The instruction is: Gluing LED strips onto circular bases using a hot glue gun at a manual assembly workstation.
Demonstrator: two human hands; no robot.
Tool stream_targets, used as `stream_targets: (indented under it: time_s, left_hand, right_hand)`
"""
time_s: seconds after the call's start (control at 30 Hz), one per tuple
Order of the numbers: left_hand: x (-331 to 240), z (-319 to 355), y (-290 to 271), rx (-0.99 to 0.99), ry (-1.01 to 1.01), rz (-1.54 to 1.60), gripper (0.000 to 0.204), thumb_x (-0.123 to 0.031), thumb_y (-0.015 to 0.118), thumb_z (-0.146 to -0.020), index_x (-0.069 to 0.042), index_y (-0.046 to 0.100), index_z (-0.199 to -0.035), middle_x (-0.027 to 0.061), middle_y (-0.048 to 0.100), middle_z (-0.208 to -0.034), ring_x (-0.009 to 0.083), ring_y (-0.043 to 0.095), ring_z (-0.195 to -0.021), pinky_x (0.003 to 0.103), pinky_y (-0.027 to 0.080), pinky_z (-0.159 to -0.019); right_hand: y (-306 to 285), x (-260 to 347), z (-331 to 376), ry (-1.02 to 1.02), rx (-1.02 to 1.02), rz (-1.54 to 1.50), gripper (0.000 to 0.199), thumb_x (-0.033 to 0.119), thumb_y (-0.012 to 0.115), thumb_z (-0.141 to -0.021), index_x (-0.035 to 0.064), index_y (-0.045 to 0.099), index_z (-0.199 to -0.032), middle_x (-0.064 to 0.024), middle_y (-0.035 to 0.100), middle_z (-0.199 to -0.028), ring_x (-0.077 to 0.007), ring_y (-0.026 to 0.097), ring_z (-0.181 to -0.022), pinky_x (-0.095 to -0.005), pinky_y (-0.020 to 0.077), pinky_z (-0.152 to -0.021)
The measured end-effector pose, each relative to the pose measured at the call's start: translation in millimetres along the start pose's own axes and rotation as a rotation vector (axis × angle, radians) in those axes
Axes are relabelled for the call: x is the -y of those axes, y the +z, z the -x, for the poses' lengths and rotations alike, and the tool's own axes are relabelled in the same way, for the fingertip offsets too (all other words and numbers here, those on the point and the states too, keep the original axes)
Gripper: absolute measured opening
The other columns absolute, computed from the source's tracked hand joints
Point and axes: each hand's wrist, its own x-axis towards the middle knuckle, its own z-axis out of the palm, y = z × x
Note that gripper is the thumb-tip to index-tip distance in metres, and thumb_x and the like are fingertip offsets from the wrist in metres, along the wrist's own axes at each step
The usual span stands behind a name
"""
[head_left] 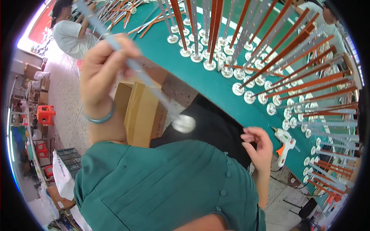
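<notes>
Left of the bench [216,94], the left hand [109,67] grips a slanting grey strip [152,85]; its white lower end, blurred, looks like a round base [184,124], near the box [142,111]. By the bench edge, the right hand [259,147] hangs loosely curled, fingers apart from the thumb, near a glue gun [284,143].

Dark lettering, a large pair of Latin letters followed by smaller characters, is running down the upper side of a white sack [64,179]. Dark print, too blurred to read, is showing on a cardboard carton [143,111].
</notes>
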Motion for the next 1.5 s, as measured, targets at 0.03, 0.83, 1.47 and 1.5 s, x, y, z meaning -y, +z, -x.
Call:
stream_targets:
  time_s: [0.03,0.83,1.47,1.5]
  left_hand:
    - [-4.2,0.5,24.4,0.071,0.023,0.075,0.02,-0.016,0.059,-0.095,0.001,0.067,-0.096,0.001,0.064,-0.083,0.0036,0.053,-0.063,0.017,0.04,-0.055]
    - [36.3,23.5,177.4,0.742,0.006,0.323,0.036,0.006,0.067,-0.08,-0.002,0.065,-0.116,0.0063,0.064,-0.1,0.015,0.062,-0.085,0.027,0.051,-0.076]
    - [74.8,17.8,187.4,0.445,0.199,-0.062,0.007,-0.004,0.07,-0.082,-0.004,0.07,-0.088,0.0072,0.069,-0.087,0.0247,0.064,-0.083,0.033,0.051,-0.073]
    - [77.5,15.0,186.6,0.437,0.194,-0.072,0.007,-0.004,0.07,-0.082,-0.004,0.07,-0.088,0.0072,0.069,-0.087,0.0247,0.064,-0.083,0.033,0.051,-0.073]
  right_hand:
    - [5.2,4.4,-6.0,-0.002,0.046,-0.007,0.053,-0.009,0.067,-0.077,-0.0025,0.05,-0.126,-0.0158,0.06,-0.119,-0.0195,0.065,-0.097,-0.0303,0.0505,-0.087]
    - [29.8,5.7,-11.3,0.044,0.061,-0.646,0.047,-0.008,0.069,-0.082,-0.0037,0.048,-0.124,-0.0127,0.062,-0.114,-0.0186,0.065,-0.103,-0.0309,0.0541,-0.088]
    - [-53.1,7.7,39.0,-0.036,-0.819,0.697,0.045,0.009,0.082,-0.074,0.0008,0.06,-0.112,-0.0079,0.065,-0.098,-0.0154,0.061,-0.085,-0.0286,0.0493,-0.076]
    - [-70.8,6.4,48.0,0.02,-0.874,0.862,0.042,0.012,0.082,-0.075,0.0006,0.061,-0.108,-0.006,0.064,-0.093,-0.014,0.059,-0.081,-0.0274,0.048,-0.071]
